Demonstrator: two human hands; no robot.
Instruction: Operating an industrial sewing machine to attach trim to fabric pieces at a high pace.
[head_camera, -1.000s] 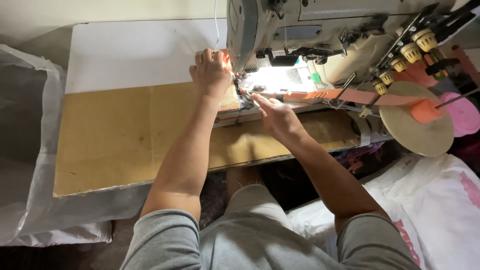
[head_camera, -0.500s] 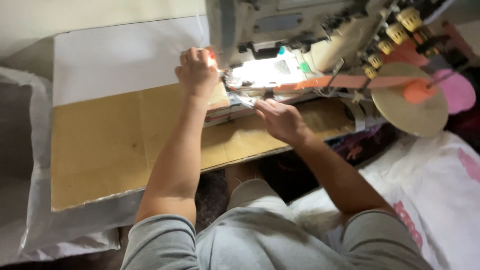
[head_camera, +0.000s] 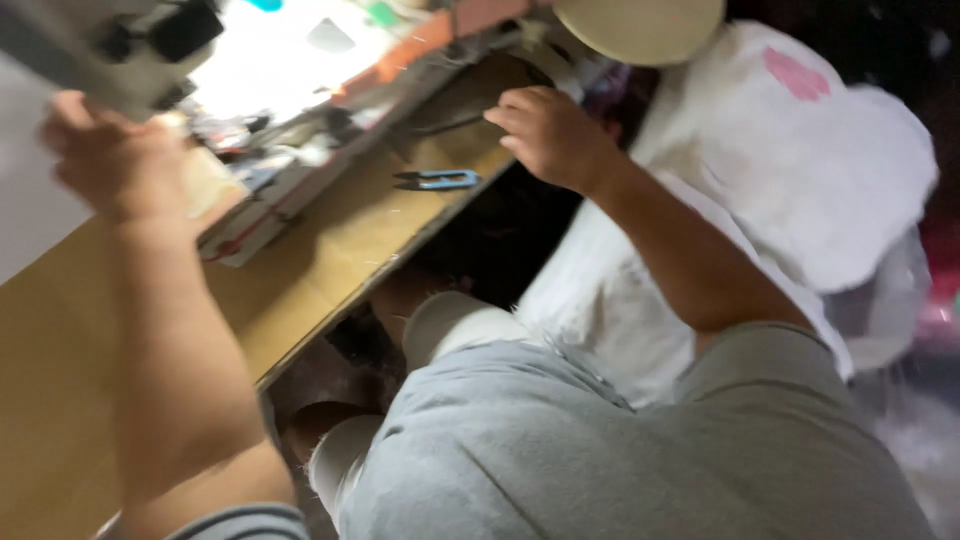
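Observation:
My left hand (head_camera: 115, 160) rests, fingers curled, against the base of the sewing machine (head_camera: 120, 45) at the upper left, over the pale workpiece (head_camera: 205, 180) under the lit needle area; blur hides whether it grips anything. My right hand (head_camera: 550, 135) hovers palm down at the table's front edge, fingers bent, holding nothing I can see. A small blue thread snip (head_camera: 440, 180) lies on the wooden table (head_camera: 300, 270) just left of that hand. An orange strap (head_camera: 400, 65) runs along the machine bed toward the top.
A round beige disc (head_camera: 640, 25) sits at the top edge. Big white bags with a pink mark (head_camera: 800, 170) fill the right side beside my grey-clad lap (head_camera: 600, 440). Dark space under the table shows between them.
The view has swung sharply and tilted down toward my lap. My right hand has drawn back from the needle area to the table's front edge, near the blue snip.

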